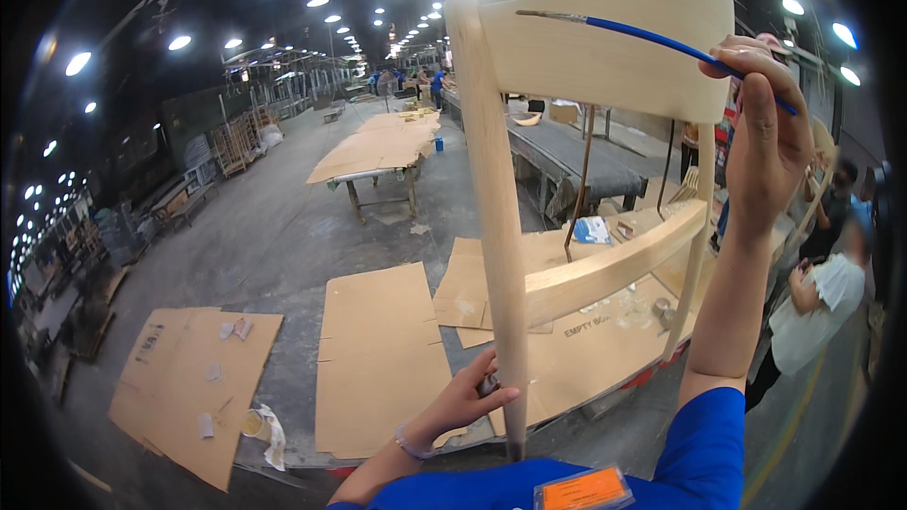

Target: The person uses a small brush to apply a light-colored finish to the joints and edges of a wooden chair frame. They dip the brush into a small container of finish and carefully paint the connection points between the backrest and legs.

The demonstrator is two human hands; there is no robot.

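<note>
- 1 blue paintbrush is up high in the person's right hand. The right thumb and fingers are pinched tight on its handle.
- The brush's hairy end points left, in front of the chair's back board, near the board's top left corner. Whether it touches the wood, you cannot tell.
- 1 pale wooden chair is right in front of the person. It shows 1 wide back board, 2 long posts and 1 cross bar.
- The left hand is low down at the left post. Its thumb lies on the wood. You cannot tell if the other fingers close around the post. 1 small dark thing shows by the fingers, too hidden to name.
- At least 3 big cardboard sheets lie flat: 1 left sheet, 1 middle sheet and 1 right sheet behind the chair.
- By the right edge of the left sheet, near its bottom corner, are 1 cup and 1 white cloth.
- 1 blue-and-white packet lies past the cross bar.
- 1 orange card is on the person's blue shirt.
</note>
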